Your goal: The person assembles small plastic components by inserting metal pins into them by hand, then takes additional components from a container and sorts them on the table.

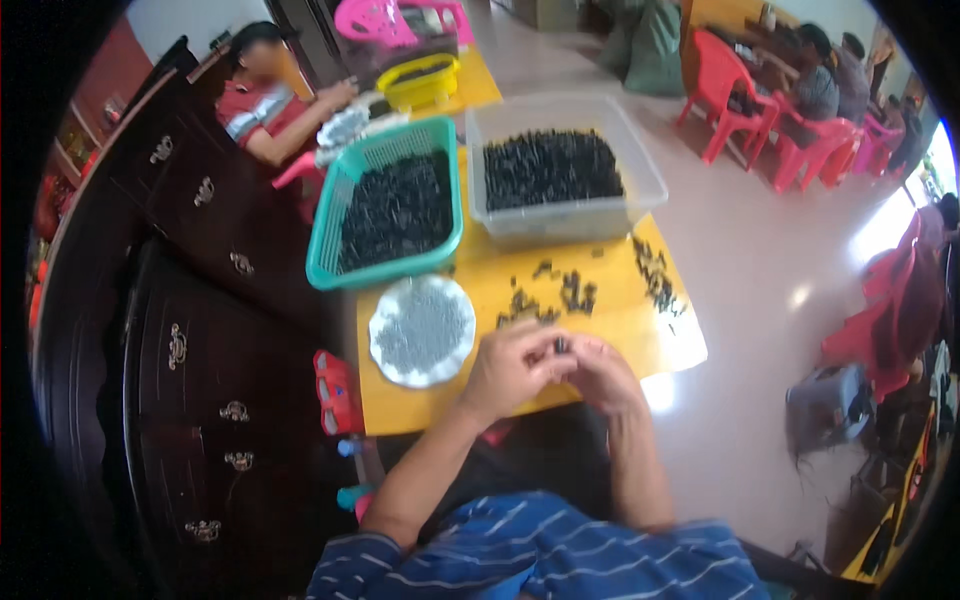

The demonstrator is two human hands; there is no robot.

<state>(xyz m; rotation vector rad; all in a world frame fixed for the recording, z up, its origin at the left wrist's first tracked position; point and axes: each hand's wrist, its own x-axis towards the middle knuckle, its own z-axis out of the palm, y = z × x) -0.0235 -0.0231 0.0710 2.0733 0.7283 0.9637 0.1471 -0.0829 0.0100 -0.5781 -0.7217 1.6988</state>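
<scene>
My left hand (pixel 508 368) and my right hand (pixel 604 374) meet over the near edge of the yellow table (pixel 420 408). Between their fingertips is a small black piece (pixel 561 345), too small to name, and both hands are closed on it. Just beyond my fingers lie loose small black pieces (pixel 577 292), with more scattered toward the right edge. To the left of my left hand sits a white scalloped dish (pixel 462 362) full of tiny grey bits. Behind it, a teal plastic basket (pixel 316 262) and a clear plastic tub (pixel 560 222) hold many black pieces.
A co-worker (pixel 262 110) sits at the table's far left, near a yellow basket (pixel 418 92). Dark drawer cabinets (pixel 200 330) line the left side. On the right stand red plastic chairs (pixel 722 95), other seated people and a grey bin (pixel 828 408).
</scene>
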